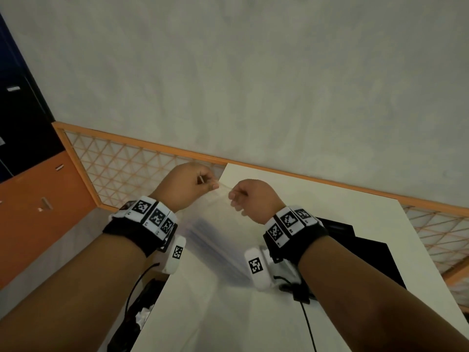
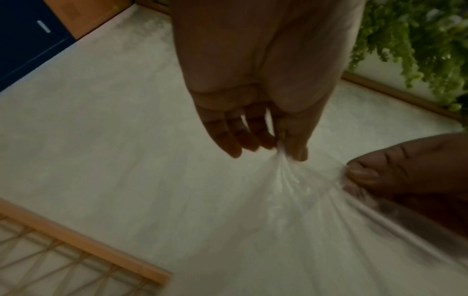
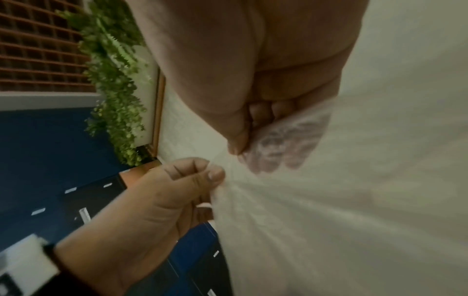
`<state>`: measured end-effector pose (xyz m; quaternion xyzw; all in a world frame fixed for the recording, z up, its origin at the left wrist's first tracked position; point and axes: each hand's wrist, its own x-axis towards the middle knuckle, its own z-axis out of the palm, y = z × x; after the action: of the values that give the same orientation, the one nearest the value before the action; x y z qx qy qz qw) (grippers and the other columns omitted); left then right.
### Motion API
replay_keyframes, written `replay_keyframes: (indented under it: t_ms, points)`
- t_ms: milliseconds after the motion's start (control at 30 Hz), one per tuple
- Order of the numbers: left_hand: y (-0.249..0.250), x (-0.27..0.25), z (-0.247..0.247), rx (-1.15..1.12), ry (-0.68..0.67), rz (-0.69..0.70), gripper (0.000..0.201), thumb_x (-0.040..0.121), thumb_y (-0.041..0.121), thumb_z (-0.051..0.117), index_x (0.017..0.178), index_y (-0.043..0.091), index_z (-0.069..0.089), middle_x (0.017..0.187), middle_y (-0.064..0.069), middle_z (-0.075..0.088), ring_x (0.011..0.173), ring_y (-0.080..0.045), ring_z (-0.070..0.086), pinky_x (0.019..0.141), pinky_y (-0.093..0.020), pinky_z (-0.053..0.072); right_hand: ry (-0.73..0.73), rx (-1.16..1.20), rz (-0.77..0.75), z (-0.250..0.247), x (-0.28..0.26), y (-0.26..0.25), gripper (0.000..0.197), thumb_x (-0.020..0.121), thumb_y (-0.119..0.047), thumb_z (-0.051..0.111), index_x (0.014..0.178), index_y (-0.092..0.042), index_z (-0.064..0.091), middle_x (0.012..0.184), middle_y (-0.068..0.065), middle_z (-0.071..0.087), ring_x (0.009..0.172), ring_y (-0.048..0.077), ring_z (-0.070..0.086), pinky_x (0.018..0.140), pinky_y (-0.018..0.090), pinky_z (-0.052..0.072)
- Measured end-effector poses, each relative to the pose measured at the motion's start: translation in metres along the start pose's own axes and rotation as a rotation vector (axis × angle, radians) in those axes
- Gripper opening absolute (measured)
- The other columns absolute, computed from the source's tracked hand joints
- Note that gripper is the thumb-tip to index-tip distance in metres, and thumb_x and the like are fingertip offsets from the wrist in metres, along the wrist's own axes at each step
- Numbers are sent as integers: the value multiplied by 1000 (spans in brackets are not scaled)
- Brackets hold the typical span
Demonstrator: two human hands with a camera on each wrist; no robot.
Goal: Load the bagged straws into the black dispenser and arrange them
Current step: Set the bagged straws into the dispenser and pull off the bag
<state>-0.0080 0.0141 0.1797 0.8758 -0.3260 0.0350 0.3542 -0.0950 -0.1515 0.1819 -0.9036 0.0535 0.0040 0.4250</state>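
A clear plastic bag of straws (image 1: 215, 232) hangs in the air above the white table (image 1: 330, 199), held up by its top edge between both hands. My left hand (image 1: 203, 182) pinches the left part of that edge, seen from the wrist with the film bunched at the thumb (image 2: 283, 148). My right hand (image 1: 234, 196) pinches the right part, its fingers showing through the film (image 3: 278, 144). The straws inside show as a blurred bluish bundle (image 1: 210, 240). The black dispenser (image 1: 355, 252) lies on the table under my right wrist, partly hidden by it.
An orange-framed lattice panel (image 1: 127, 163) runs behind the table, with a grey wall (image 1: 253, 72) above. Orange and dark blue cabinets (image 1: 33, 194) stand at the left. Green hanging foliage (image 3: 113, 80) shows in the wrist views. A black cable (image 1: 308, 323) trails over the table's near part.
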Motion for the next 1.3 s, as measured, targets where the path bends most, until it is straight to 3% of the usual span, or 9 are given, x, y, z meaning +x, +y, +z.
replay_keyframes:
  t_ms: [133, 300, 433, 533, 667, 833, 1033, 1167, 1300]
  points:
    - [-6, -4, 13, 159, -19, -211, 17, 87, 28, 64, 83, 15, 56, 76, 6, 59, 66, -8, 57, 57, -25, 46, 18, 295, 112, 10, 0, 8, 28, 93, -1, 39, 72, -13, 54, 81, 5, 64, 69, 17, 61, 59, 26, 49]
    - [8, -4, 34, -619, -110, -569, 22, 96, 2, 47, 76, 6, 56, 69, -11, 66, 56, -17, 65, 53, -24, 58, -34, 711, 358, 12, 1, 19, 26, 86, 9, 31, 80, -11, 46, 66, 9, 52, 49, 17, 48, 52, 25, 41]
    - [11, -1, 48, -1195, -62, -842, 23, 99, -4, 34, 82, 5, 46, 63, -11, 55, 45, -17, 61, 47, -28, 57, -14, 542, 403, 13, 3, 43, 30, 91, 1, 37, 69, -16, 47, 60, 3, 45, 43, 12, 40, 47, 23, 33]
    - [11, 5, 48, -1285, -1, -926, 24, 94, -9, 27, 80, -1, 45, 47, -11, 47, 29, -16, 50, 39, -27, 54, -74, 496, 370, 8, 1, 56, 23, 90, -37, 57, 73, -21, 53, 55, -5, 43, 39, 6, 38, 41, 20, 30]
    - [12, 5, 44, -1371, -78, -846, 25, 92, -2, 47, 70, 8, 46, 41, 2, 47, 31, -8, 42, 34, -15, 39, -211, -167, 290, -3, -7, 66, 25, 90, -40, 58, 86, -16, 53, 63, -2, 51, 46, 11, 46, 44, 21, 35]
    - [-11, 1, 47, -185, -288, -349, 18, 73, 19, 78, 77, 23, 61, 91, 5, 59, 82, -13, 55, 64, -27, 41, -131, 434, 586, -5, -8, 80, 26, 97, -17, 44, 71, -15, 49, 65, 1, 50, 57, 18, 45, 53, 27, 41]
    - [-21, -8, 55, 326, -274, -180, 25, 101, 25, 38, 82, 13, 50, 79, -2, 58, 83, -25, 57, 68, -31, 40, 93, 909, 589, 1, -2, 75, 27, 98, -9, 43, 75, -9, 56, 62, 7, 55, 44, 13, 52, 58, 27, 43]
    - [-22, -6, 51, 55, -271, -379, 39, 102, 26, 39, 69, 8, 47, 69, -9, 52, 64, -22, 52, 57, -28, 38, -49, 385, 405, -1, -1, 77, 27, 85, -46, 63, 83, -20, 58, 67, -3, 50, 55, 11, 45, 49, 23, 36]
    - [-26, -3, 44, -894, -32, -795, 34, 101, 14, 42, 69, 7, 48, 46, -4, 57, 40, -11, 54, 40, -20, 47, -138, -313, 322, -1, -5, 83, 32, 86, -19, 62, 116, -9, 59, 110, 8, 61, 98, 24, 59, 73, 25, 40]
